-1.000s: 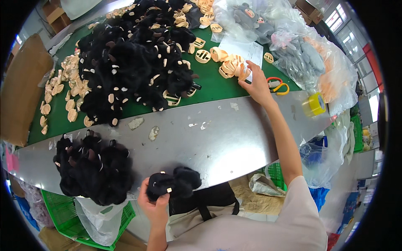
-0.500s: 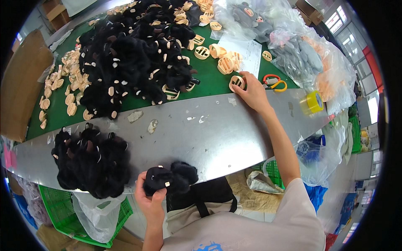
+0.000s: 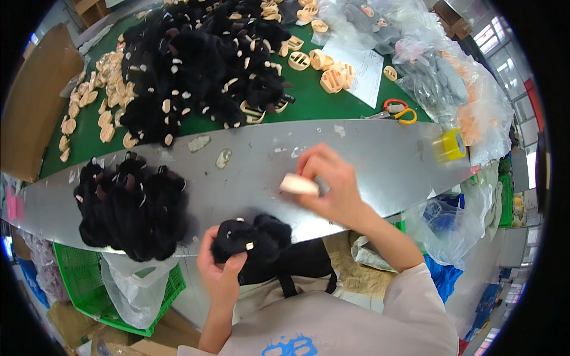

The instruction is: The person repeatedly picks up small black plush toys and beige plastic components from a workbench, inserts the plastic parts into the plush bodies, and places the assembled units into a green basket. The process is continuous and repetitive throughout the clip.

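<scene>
My left hand [image 3: 219, 267] grips a black plush toy [image 3: 252, 240] at the near edge of the metal strip. The toy carries a small beige piece. Above the strip, my right hand [image 3: 335, 184] pinches a round beige plastic part [image 3: 299, 184], blurred by motion and turned edge-on. A bunch of black plush toys [image 3: 133, 207] lies on the strip to the left. Past it, a large heap of black plush pieces [image 3: 199, 65] covers the green table top, dotted with small beige bits. Several slotted beige parts [image 3: 335, 80] sit to the heap's right.
Scissors [image 3: 404, 111] with red and orange handles and a yellow tape roll [image 3: 452, 145] lie at the right. Behind them are a paper sheet [image 3: 369, 83] and clear bags [image 3: 439, 77]. Many beige pieces [image 3: 107, 118] spread leftward. A green crate [image 3: 89, 291] stands below the strip.
My right hand has lifted the round beige part from the green table edge and brought it near and left, toward the toy. My left hand keeps hold of the toy.
</scene>
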Action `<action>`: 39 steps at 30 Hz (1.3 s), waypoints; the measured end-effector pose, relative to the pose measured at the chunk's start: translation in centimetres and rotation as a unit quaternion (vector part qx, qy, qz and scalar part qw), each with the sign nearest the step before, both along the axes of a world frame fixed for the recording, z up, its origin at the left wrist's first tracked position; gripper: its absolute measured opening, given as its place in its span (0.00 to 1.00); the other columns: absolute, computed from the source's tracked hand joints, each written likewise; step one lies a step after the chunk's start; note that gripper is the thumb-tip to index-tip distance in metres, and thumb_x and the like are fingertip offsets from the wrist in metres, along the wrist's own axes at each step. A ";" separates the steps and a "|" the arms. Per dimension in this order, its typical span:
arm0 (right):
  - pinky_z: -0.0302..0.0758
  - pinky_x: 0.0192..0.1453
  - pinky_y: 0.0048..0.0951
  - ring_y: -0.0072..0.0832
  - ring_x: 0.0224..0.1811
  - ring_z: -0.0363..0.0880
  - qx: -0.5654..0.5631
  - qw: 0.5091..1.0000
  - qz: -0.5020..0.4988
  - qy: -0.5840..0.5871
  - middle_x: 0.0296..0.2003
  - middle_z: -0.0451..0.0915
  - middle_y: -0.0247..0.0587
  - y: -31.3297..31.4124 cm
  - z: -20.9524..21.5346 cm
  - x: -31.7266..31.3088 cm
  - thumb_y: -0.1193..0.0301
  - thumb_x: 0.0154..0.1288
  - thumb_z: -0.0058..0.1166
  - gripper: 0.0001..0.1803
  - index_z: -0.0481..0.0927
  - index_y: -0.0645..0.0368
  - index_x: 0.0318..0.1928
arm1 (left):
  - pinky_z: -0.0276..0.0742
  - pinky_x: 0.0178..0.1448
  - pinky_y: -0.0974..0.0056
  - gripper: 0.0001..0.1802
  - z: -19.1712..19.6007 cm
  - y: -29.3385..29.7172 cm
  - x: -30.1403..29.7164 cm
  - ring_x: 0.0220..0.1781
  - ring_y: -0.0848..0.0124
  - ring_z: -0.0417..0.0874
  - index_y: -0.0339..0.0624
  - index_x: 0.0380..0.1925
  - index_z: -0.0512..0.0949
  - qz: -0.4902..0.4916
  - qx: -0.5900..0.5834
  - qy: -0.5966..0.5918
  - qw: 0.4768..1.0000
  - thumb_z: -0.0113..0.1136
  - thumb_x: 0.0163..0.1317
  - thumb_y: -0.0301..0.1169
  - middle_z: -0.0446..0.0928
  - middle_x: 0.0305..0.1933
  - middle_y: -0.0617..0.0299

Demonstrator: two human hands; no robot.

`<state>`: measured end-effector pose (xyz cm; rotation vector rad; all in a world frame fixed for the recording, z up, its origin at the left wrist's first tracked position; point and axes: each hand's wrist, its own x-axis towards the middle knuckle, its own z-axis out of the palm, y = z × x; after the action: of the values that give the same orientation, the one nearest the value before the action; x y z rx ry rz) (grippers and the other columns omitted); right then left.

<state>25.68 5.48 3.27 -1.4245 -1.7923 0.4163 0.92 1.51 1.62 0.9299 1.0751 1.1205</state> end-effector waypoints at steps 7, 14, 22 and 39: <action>0.78 0.34 0.31 0.37 0.35 0.81 -0.031 0.984 0.142 0.104 0.47 0.79 0.47 -4.0 1.3 -7.0 0.67 0.51 0.67 0.17 0.72 0.58 0.36 | 0.72 0.52 0.72 0.19 0.2 -0.8 -0.3 0.44 0.79 0.75 0.36 0.44 0.75 -0.031 -0.005 0.010 0.999 0.62 0.51 0.28 0.77 0.42 0.66; 0.84 0.44 0.32 0.41 0.50 0.82 -0.040 0.977 0.144 0.153 0.54 0.78 0.47 -4.7 0.7 -7.4 0.64 0.52 0.74 0.38 0.70 0.62 0.60 | 0.72 0.52 0.71 0.19 0.4 -1.4 -1.5 0.44 0.78 0.76 0.34 0.45 0.75 -0.028 -0.015 0.000 0.999 0.63 0.52 0.29 0.78 0.42 0.65; 0.79 0.58 0.39 0.45 0.57 0.80 0.014 0.961 0.233 0.151 0.55 0.79 0.55 -4.4 1.0 -7.9 0.67 0.53 0.74 0.37 0.71 0.65 0.61 | 0.72 0.50 0.71 0.21 0.3 -1.9 -2.4 0.44 0.79 0.75 0.34 0.43 0.76 -0.091 -0.036 -0.038 0.995 0.68 0.49 0.32 0.78 0.41 0.66; 0.82 0.42 0.33 0.42 0.43 0.82 0.019 0.957 0.263 0.118 0.48 0.79 0.52 -4.0 1.3 -7.9 0.63 0.65 0.60 0.24 0.77 0.66 0.55 | 0.78 0.46 0.65 0.26 1.2 -2.0 -2.4 0.42 0.64 0.82 0.38 0.45 0.77 -0.099 0.253 0.278 0.921 0.74 0.42 0.26 0.79 0.45 0.55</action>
<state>17.82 1.50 4.61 -0.8106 -1.9496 0.7850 -1.46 -0.45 2.82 1.8103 1.1177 1.0010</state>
